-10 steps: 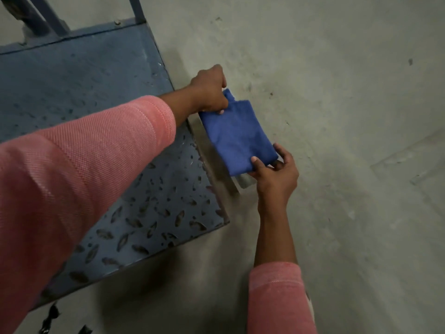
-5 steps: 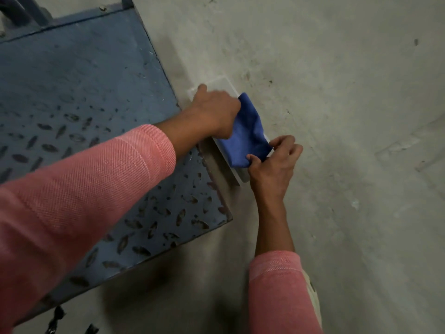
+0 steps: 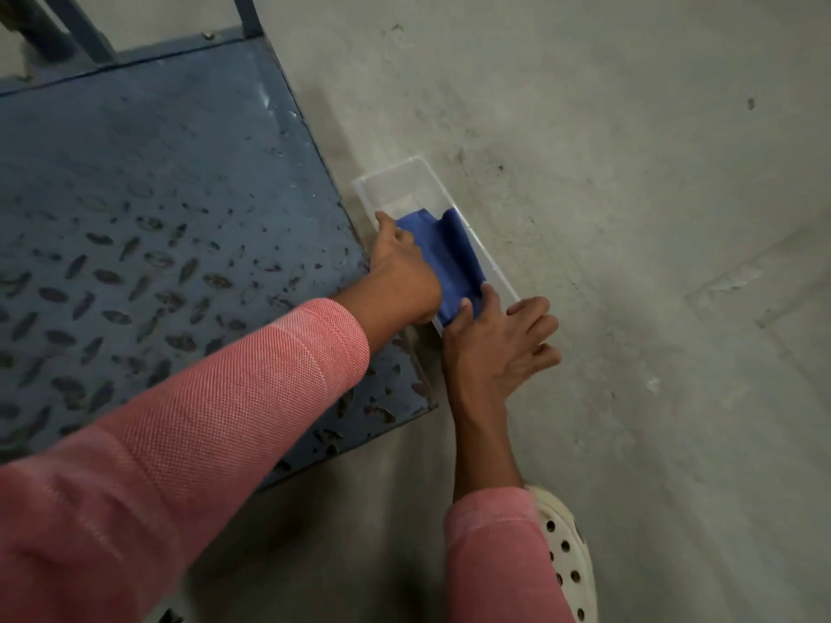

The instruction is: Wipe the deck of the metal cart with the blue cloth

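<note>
1. Nearest us, at the lower right, a pale perforated shoe (image 3: 567, 548) stands on the concrete floor (image 3: 652, 263); the right sleeve (image 3: 499, 555), pink, lies just left of it; the left sleeve (image 3: 202, 442), the same pink, crosses the near part of the view from the lower left.
2. A little farther, we see the right hand (image 3: 494, 353) at the near end of a clear plastic tray (image 3: 404, 175); its thumb and forefinger lie on the near edge of the blue cloth (image 3: 454, 254), while the other fingers are spread wide over the tray's near right corner; nothing is clasped.
3. Beyond it, the left hand (image 3: 404, 272) rests palm down on the left part of the cloth; its fingers are stretched out and press the fabric, the forefinger reaching along the tray's left wall.
4. The cloth lies folded inside the tray, filling its near half, with a raised fold along the right side; the far half shows bare plastic.
5. The tray sits on the floor, just right of the deck (image 3: 157, 195) of the metal cart; we note that the cloth does not touch the deck.
6. The deck is blue tread plate, worn and spotted; at its far edge blue uprights (image 3: 245, 13) rise out of view.
</note>
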### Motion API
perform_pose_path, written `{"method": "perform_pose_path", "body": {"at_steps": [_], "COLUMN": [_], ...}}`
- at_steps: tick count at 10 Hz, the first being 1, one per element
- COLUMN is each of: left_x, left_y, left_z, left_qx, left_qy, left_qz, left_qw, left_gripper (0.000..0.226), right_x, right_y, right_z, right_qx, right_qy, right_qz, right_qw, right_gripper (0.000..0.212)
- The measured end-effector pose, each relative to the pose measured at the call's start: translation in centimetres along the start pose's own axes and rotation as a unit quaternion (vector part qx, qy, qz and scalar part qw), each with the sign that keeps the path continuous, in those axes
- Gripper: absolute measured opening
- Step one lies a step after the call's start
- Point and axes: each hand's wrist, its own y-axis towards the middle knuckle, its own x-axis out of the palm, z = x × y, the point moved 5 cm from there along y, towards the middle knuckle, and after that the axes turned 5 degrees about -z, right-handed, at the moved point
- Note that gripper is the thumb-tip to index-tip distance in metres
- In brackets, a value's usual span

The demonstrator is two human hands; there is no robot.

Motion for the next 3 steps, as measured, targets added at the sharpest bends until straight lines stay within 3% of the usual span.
{"method": "perform_pose_path", "body": {"at_steps": [1, 2, 3], "left_x": [-0.6, -0.5, 0.4], "left_y": [-1.2, -3.0, -5.2], "left_z": [0.1, -0.7, -3.0], "left_qx": [-0.002, -0.009, -0.067], "left_qy": [-0.018, -0.022, -0.130], "left_qz": [0.009, 0.033, 0.088], "left_qw": [1.000, 0.999, 0.985], "left_gripper": [0.068, 0.073, 0.081], "right_x": [0.1, -0.3, -0.9], "right_y": [0.7, 1.0, 0.7], "right_z": [0.2, -0.1, -1.5], "right_qx": [0.006, -0.020, -0.070], "right_qy": [-0.019, 0.034, 0.055], "right_qz": [-0.047, -0.058, -0.078], "right_qw": [0.999, 0.998, 0.993], "right_gripper": [0.044, 0.042, 0.044]}}
